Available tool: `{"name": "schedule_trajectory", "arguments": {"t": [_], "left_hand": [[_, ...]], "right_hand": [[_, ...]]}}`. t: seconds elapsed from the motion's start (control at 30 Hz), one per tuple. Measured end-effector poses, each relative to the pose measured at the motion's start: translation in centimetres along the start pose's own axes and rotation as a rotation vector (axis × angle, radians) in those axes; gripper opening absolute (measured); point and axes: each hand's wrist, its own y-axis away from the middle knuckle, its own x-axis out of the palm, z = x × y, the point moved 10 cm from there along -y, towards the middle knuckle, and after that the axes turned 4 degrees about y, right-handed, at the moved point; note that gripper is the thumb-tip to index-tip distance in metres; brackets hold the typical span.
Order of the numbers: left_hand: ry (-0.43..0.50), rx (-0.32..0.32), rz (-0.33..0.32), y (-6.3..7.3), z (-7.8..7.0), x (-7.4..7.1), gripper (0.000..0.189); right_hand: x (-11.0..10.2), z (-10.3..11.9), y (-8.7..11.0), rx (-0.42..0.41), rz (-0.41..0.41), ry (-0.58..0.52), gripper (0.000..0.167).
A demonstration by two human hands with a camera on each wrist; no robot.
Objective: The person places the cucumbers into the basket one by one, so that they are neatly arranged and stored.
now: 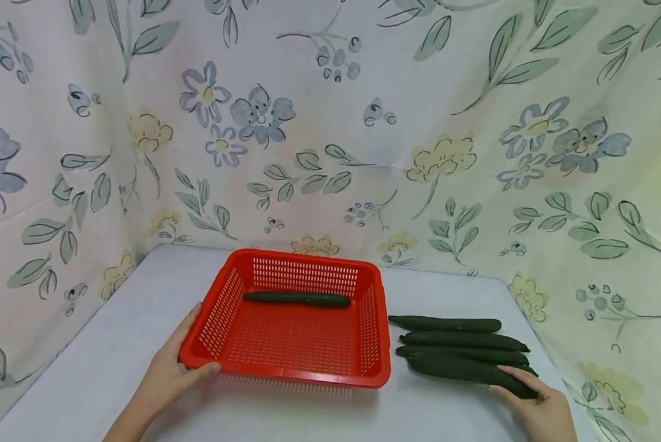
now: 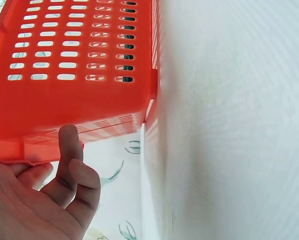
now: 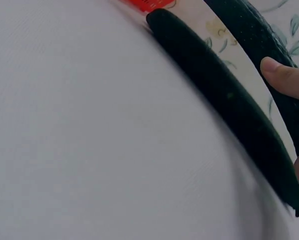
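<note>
At its left front corner, a red plastic basket [image 1: 286, 372] is gripped by my left hand [image 1: 170, 368], thumb along the front rim. The left wrist view shows this hand's fingers [image 2: 69, 150] bent under the rim beside the slotted wall. Inside the basket a dark green cucumber [image 1: 297, 299] lies along the back. My right hand [image 1: 545, 405] holds another cucumber [image 1: 463, 369] near its right end; in the right wrist view the thumb [image 3: 284, 77] presses on its side. This held cucumber is raised over one lying on the table [image 3: 219, 90].
Several more cucumbers [image 1: 463, 339] lie side by side on the table to the right of the basket. The white-covered table [image 1: 87, 362] meets a floral curtain [image 1: 330, 153] at the back and sides.
</note>
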Motion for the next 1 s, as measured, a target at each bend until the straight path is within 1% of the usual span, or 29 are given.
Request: {"name": "schedule_trajectory", "arguments": {"t": [0.1,0.17,0.23,0.33,0.47,0.63,0.7,0.8,0.87,0.93,1.0], "left_hand": [[0.001,0.004,-0.001,0.0,0.0,0.0,0.117],[0.001,0.004,-0.001,0.0,0.0,0.0,0.118],[0.0,0.003,-0.001,0.0,0.1,0.0,0.118],[0.006,-0.001,0.0,0.0,0.2,0.1,0.118],[0.013,-0.015,0.006,0.0,0.3,0.2,0.119],[0.008,-0.016,0.007,0.0,0.3,0.2,0.119],[0.009,-0.012,0.006,0.0,0.3,0.1,0.119],[0.012,-0.009,0.006,0.0,0.1,0.1,0.119],[0.014,-0.005,0.005,0.0,0.1,0.0,0.118],[0.013,0.002,0.003,0.0,0.0,0.0,0.118],[0.009,0.009,0.0,0.0,0.0,0.0,0.119]], "right_hand": [[-0.2,0.5,-0.8,0.069,0.05,-0.1,0.05],[-0.4,1.0,-1.3,0.103,0.076,-0.151,0.047],[-0.6,1.7,-1.5,0.118,0.096,-0.185,0.049],[-0.7,2.7,-1.8,0.109,0.102,-0.202,0.052],[-0.5,3.3,-2.2,0.11,0.084,-0.205,0.045],[0.3,4.6,-2.8,0.084,0.074,-0.212,0.061],[0.8,5.4,-3.1,0.06,0.077,-0.23,0.063],[1.7,6.7,-3.7,0.042,0.095,-0.278,0.055],[2.4,7.7,-4.2,0.023,0.112,-0.304,0.054],[3.1,8.7,-4.6,0.011,0.127,-0.316,0.056],[4.0,9.9,-5.0,-0.007,0.142,-0.318,0.062]]}}
